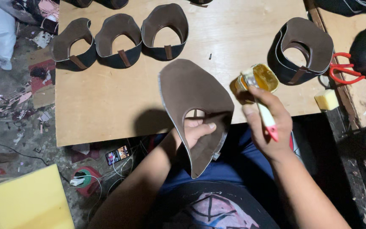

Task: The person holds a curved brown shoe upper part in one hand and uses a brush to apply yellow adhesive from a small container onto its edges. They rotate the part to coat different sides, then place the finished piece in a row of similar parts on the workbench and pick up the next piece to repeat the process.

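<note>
My left hand [195, 131] holds a flat brown shoe upper piece [193, 95] with a U-shaped cutout, its brown inner side facing up, over the table's near edge. My right hand [265, 123] grips a brush [261, 104] with a white and pink handle. The brush head dips into a small open tin of yellow glue [264, 77] that stands on the wooden table [106, 101] just right of the held piece.
Three folded dark uppers [119, 40] line the table's far left, another [303, 48] sits right of the tin. Red-handled scissors [344, 70] and a yellow sponge block [327, 99] lie at the right edge. On the littered floor sit yellow foam [28, 201] and a phone [117, 155].
</note>
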Available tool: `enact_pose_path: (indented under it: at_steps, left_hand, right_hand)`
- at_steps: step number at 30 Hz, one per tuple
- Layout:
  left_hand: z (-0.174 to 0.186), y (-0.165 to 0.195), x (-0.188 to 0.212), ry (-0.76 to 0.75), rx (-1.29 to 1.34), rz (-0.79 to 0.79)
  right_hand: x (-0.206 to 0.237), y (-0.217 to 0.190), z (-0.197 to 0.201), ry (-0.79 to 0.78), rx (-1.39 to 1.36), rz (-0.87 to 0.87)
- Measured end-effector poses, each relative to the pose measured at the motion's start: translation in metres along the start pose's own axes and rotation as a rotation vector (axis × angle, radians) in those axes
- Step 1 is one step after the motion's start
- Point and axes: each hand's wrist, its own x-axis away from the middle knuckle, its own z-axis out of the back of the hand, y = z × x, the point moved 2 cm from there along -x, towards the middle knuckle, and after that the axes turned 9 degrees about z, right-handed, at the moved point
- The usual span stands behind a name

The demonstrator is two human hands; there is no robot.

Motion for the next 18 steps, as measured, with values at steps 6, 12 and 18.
enact_pose_path:
  at_steps: [6,12,18]
  left_hand:
    - [0.019,0.057,0.023,0.385,-0.139,-0.064]
    - [0.006,0.093,0.073,0.341,-0.033,-0.101]
    - [-0.048,0.076,0.031,0.267,0.618,-0.053]
  right_hand:
    - [-0.007,0.001,-0.004,-0.017,-0.161,-0.082]
    - [-0.001,-0.005,-0.007,0.155,-0.134,-0.051]
    - [0.022,-0.023,-0.047,0.098,-0.039,0.166]
